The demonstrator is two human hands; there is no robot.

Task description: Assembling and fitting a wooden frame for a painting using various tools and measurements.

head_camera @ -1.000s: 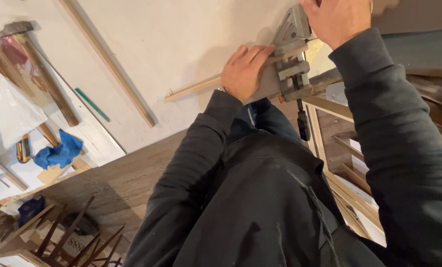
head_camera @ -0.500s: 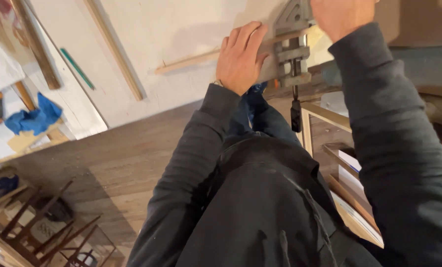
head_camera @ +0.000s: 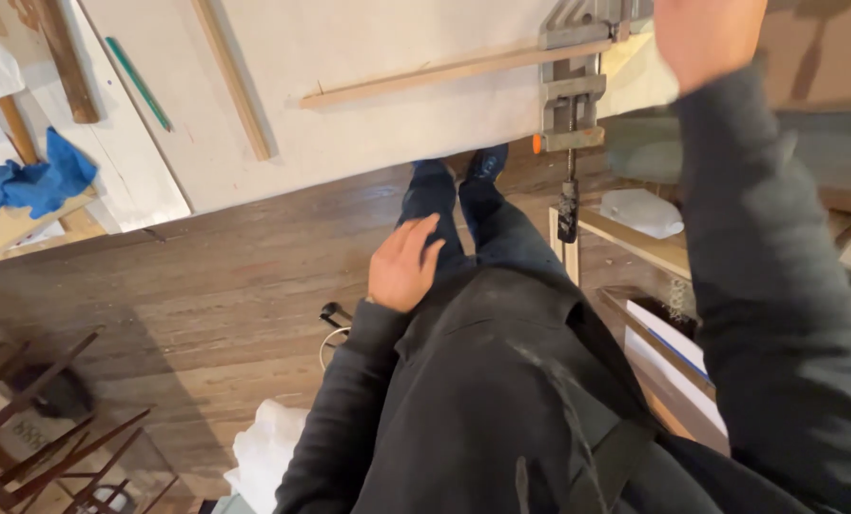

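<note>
Left hand hanging loose at the thigh, fingers lightly curled and empty, well apart from the white worktable. Right hand raised at the top edge just beside the grey metal clamp; fingers cut off by the frame, so spread or closed cannot be told. Clamp gripping the table edge over a thin wooden strip, its black handle hanging below; blue cloth far left.
</note>
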